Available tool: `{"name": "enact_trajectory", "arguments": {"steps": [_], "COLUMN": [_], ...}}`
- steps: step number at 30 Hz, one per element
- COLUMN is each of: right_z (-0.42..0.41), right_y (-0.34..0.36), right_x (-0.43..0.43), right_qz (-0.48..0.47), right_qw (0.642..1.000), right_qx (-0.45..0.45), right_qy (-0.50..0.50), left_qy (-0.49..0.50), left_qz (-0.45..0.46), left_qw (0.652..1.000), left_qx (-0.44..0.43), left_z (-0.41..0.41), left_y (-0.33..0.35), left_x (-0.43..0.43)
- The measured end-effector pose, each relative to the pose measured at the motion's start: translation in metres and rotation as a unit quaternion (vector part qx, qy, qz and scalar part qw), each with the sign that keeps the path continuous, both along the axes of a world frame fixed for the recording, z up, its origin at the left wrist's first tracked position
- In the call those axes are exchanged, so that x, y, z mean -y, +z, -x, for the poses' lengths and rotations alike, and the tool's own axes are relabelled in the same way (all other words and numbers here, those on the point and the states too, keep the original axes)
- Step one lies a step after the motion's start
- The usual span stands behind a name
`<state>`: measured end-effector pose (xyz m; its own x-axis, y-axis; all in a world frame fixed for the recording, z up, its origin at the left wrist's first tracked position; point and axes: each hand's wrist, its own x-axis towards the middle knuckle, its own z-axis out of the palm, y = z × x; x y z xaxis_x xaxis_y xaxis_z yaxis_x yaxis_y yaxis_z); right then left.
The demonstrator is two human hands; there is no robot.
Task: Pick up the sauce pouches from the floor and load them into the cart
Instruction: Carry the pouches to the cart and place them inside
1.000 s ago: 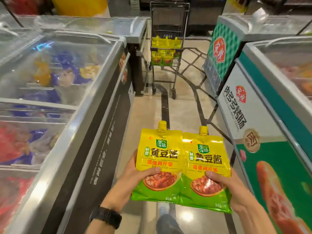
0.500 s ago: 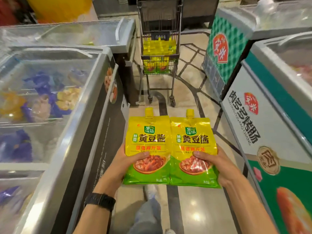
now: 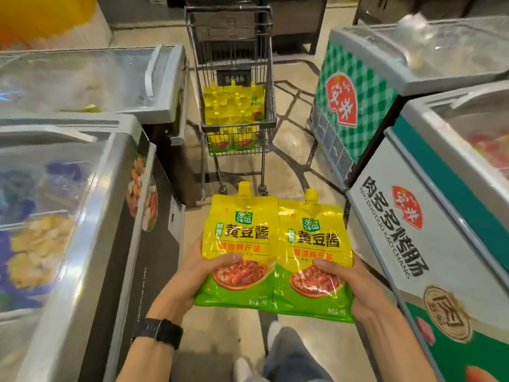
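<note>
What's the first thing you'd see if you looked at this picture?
Two bright yellow-and-green sauce pouches, side by side in the middle: the left pouch in the left hand, the right pouch in the right hand. Straight ahead down the aisle stands a shopping cart holding many more yellow pouches, with glass-topped freezers on both sides.

Two yellow-and-green pouches, the left pouch (image 3: 239, 249) and the right pouch (image 3: 312, 261), stand upright side by side at lower centre, edges overlapping, spouts up, fronts facing the camera. The wire cart (image 3: 234, 86) at upper centre holds many like pouches, packed upright.
</note>
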<state>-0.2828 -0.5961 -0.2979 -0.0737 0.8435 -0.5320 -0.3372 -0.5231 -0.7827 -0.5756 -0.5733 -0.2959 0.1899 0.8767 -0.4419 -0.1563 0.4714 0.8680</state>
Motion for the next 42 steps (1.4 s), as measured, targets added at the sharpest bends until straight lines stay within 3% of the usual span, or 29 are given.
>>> {"name": "enact_trajectory", "arguments": {"steps": [7,22,36,42], "right_z": [-0.001,0.039,0.086,0.092], "right_y": [-0.020,-0.019,-0.036,-0.067], "right_x": [-0.153,-0.439,-0.647,-0.730], "right_qz": [-0.010,0.000,-0.012,0.002], "right_qw": [1.000,0.997,0.998,0.995], "right_qx": [0.010,0.005,0.039,0.068], "right_qy": [0.023,0.072,0.041,0.070], "left_qy": [0.027,0.098,0.038,0.035], "left_qz": [0.038,0.026,0.021,0.019], "left_qw": [0.999,0.995,0.999,0.996], "left_qx": [0.012,-0.005,-0.029,-0.079], "left_z": [0.001,0.041,0.095,0.102], "left_y": [-0.025,-0.024,-0.035,-0.043], "left_x": [-0.135,-0.396,-0.613,-0.689]}}
